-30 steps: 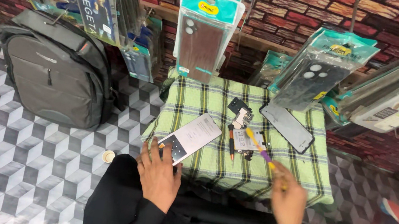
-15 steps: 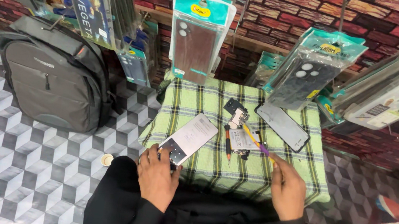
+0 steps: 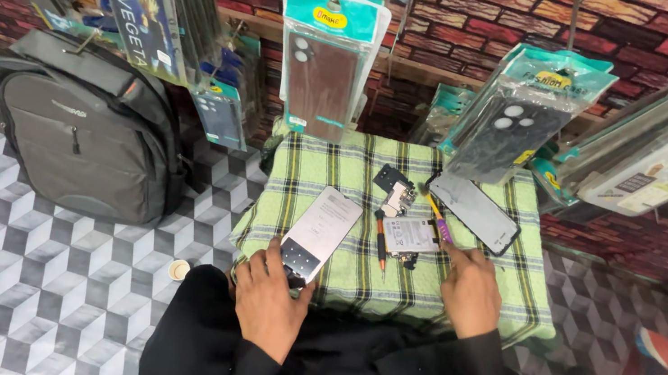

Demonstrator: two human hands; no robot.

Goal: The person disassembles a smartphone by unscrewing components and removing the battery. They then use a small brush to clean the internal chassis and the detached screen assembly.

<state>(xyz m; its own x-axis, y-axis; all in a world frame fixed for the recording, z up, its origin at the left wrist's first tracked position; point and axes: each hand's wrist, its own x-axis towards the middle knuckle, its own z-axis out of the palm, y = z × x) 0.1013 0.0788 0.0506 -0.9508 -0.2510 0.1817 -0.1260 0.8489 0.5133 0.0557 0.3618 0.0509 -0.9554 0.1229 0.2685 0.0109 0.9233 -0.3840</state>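
Left hand [image 3: 268, 293] grips lower end of flat silver phone back panel [image 3: 321, 233] on green checked cloth [image 3: 509, 287]. Right hand [image 3: 470, 287] pinches purple-and-yellow screwdriver [image 3: 436, 219] beside small grey battery [image 3: 410, 236].

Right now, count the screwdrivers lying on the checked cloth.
2. An orange-and-black screwdriver lies mid-cloth, between the pale phone panel under the left hand and the battery. A yellow-and-purple one lies just beyond the right hand. Others may be hidden.
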